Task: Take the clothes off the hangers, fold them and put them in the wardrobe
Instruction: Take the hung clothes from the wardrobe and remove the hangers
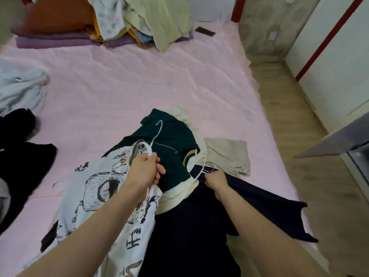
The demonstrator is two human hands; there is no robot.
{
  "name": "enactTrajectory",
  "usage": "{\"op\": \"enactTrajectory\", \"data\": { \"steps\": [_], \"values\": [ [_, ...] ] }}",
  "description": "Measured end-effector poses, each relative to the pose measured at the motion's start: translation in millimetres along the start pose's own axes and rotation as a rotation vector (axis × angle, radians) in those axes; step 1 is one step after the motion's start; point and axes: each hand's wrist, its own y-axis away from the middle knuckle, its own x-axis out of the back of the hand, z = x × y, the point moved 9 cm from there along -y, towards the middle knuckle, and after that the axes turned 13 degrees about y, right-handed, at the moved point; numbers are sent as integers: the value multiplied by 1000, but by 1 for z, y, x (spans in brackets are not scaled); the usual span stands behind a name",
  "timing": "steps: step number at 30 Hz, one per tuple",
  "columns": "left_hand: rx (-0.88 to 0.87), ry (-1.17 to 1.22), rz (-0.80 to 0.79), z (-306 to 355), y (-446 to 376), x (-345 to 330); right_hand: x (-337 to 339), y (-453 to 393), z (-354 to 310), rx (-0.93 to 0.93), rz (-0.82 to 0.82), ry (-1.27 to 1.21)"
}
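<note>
**Hanger gripped at the printed shirt's collar**

Nearest: two bare forearms over a clothes heap on the pink bed [123, 92]. Left hand [146, 168] curled round a white hanger [148, 149] at the neck of the white printed shirt [95, 196], hook rising just beyond the knuckles. Right hand [216, 179] pinching a dark navy garment [199, 226], a second hanger [201, 168] just left of it. Between both grips, a dark green top [169, 140]. Beyond the right grip, a beige cloth [227, 156]. Far beyond, a mixed laundry pile [139, 19].
</note>
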Motion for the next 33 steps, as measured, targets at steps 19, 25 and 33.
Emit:
{"op": "enactTrajectory", "data": {
  "steps": [19,25,33],
  "values": [
    [46,-29,26,1,-43,7,-80,-55,-27,-72,-119,-755],
    [50,-11,26,2,-45,27,-78,-53,-63,-7,-229,-844],
    [-37,153,110,46,1,78,-68,40,-144,183,-311,-753]
  ]
}}
